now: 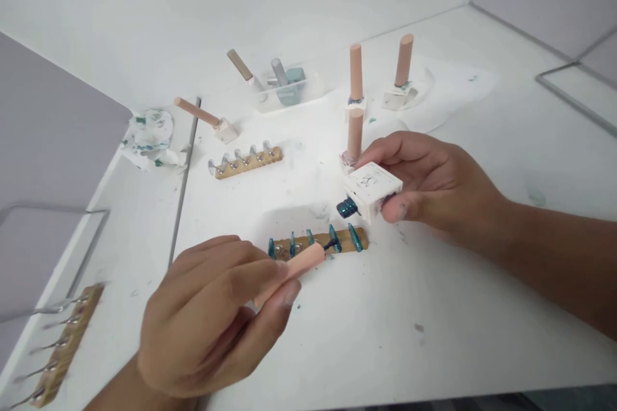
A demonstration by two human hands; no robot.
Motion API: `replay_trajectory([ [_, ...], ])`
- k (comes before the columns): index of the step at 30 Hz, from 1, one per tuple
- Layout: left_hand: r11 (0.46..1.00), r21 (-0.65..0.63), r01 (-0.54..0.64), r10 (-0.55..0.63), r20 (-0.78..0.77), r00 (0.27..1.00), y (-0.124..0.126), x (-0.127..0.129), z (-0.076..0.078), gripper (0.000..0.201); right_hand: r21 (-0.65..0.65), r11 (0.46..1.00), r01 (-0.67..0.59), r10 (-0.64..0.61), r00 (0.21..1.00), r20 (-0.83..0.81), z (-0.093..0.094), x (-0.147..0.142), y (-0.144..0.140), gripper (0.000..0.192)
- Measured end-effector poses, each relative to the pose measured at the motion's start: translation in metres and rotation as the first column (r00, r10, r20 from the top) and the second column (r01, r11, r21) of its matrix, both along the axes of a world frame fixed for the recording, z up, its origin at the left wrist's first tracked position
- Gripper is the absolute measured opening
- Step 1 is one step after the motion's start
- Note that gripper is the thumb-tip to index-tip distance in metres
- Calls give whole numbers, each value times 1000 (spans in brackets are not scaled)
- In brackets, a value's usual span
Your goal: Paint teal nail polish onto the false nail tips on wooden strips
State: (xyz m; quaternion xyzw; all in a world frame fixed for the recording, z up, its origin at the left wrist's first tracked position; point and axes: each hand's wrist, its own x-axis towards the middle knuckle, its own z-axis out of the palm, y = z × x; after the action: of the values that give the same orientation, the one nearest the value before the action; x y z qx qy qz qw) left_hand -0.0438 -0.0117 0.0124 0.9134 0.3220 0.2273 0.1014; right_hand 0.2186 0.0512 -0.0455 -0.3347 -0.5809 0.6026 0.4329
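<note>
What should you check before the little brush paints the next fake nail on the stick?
1. Brush cap held firmly in the left hand: ok.
2. Brush tip near the nail strip: ok, it sits right over the teal nails.
3. Polish bottle gripped by the right hand: ok, but tilted on its side with its open neck facing left.
4. Polish spilling from the neck: cannot tell.
5. Enough polish on the brush: cannot tell, too small.
6. Nail strip lying flat on the table: ok.
</note>
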Motion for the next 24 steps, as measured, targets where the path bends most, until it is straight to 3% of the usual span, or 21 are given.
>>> replay_trajectory([
  [4,985,4,-174,172,115,978,-4,7,-12,9,-7,1000,-1,1,1000,-2,-1,-1,0,34],
  [11,994,54,-100,93,117,989,-6,10,-14,16,-28,1000,6,-6,1000,-13,1,0,0,32],
  [18,964,-78,-256,263,116,958,-8,6,-19,14,-13,1000,11,-11,1000,2,0,0,0,34],
  [24,990,5,-144,142,139,980,-9,11,-17,11,-7,1000,11,-10,1000,7,1,0,0,34],
])
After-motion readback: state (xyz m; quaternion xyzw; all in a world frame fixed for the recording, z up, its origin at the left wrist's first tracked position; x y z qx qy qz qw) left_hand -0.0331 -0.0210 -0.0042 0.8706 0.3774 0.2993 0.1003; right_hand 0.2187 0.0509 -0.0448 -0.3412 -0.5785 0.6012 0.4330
